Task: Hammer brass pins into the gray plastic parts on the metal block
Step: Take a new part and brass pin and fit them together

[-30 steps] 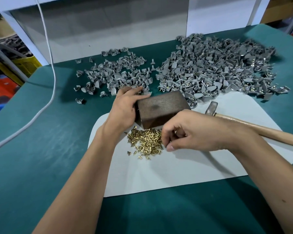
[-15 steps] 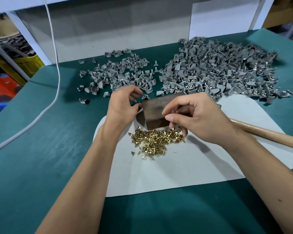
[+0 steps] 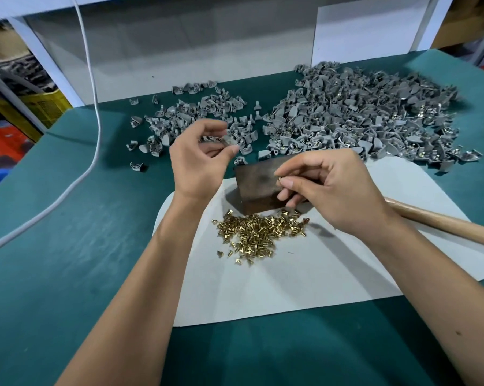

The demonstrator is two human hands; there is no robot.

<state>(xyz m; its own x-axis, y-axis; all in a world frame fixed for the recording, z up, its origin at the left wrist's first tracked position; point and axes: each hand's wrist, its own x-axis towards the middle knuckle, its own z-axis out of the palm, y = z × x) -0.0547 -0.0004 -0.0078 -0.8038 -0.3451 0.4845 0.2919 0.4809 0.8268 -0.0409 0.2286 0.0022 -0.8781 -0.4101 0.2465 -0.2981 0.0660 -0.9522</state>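
1. Head view: left hand (image 3: 199,162) raised over desk (image 3: 68,246), fingers pinching a gray part (image 3: 229,139), blurred.
2. Right hand (image 3: 332,188) above block (image 3: 259,181), thumb and forefinger pinching a pin (image 3: 279,178).
3. Pin pile (image 3: 259,235) on mat (image 3: 291,280) just before block; hammer handle (image 3: 441,222) right.

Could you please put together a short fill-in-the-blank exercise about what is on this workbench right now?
1. The right hand pinches a single brass ____.
2. The loose brass pins lie on the white sheet, just in front of the metal ____.
3. The left hand holds a ____ plastic part.
4. The hammer's wooden handle lies to the ____ of the right hand.

Answers: pin; block; gray; right
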